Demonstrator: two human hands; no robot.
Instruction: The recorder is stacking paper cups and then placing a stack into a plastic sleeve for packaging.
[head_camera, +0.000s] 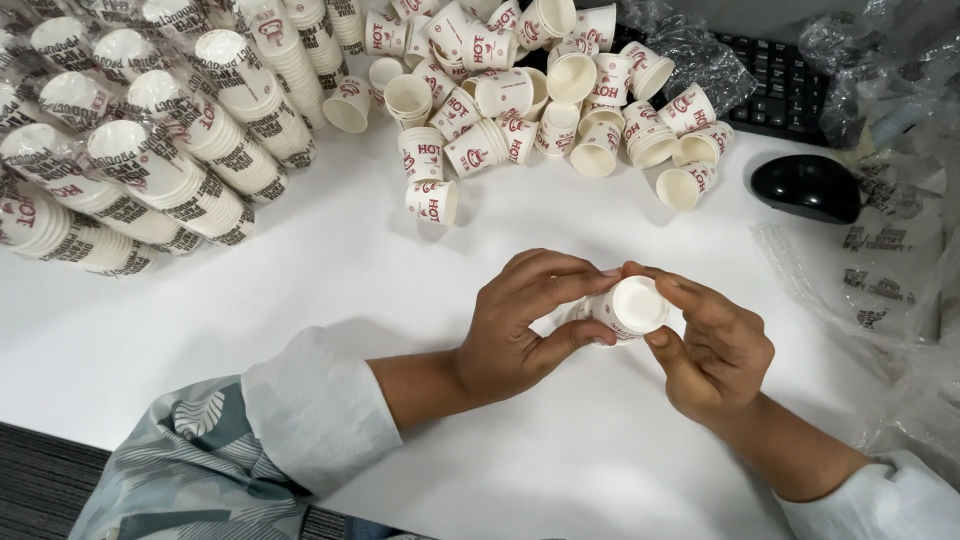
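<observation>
1. Both hands meet over the middle of the white tabletop (330, 250), holding one small paper cup (628, 308) between them, base toward the camera, raised just off the surface.
2. Left hand (520, 325): fingers curled closed round the cup's side, thumb below, fingertips on top near the base.
3. Right hand (715, 345): fingers pinched on the base rim, thumb at the lower edge, forefinger at the upper edge. Neither hand is open.
4. It looks like one cup, but more could be nested inside; can't tell from this angle.
5. My judgement on handling: thin paper wall, so keep the pinch light and on the stiff rolled base, not mid-wall, or it dents. If cups are nested, twist slightly while pulling along the axis instead of prying sideways.
6. Counts:
   - Loose cup pile (520, 100) at the far edge: roughly thirty, lying every way; overlap blocks an exact count.
   - Sleeved cup stacks (150, 170) far left, in clear wrap: about eight stacks visible, several cut off by the frame.
   - One black mouse (806, 187), far right.
   - One black keyboard (790, 85) behind it, partly under plastic.
   - Empty clear wrappers (880, 280) along the right edge: at least two, crumpled together.
7. The held cup sits well apart from both the pile and the stacks.
</observation>
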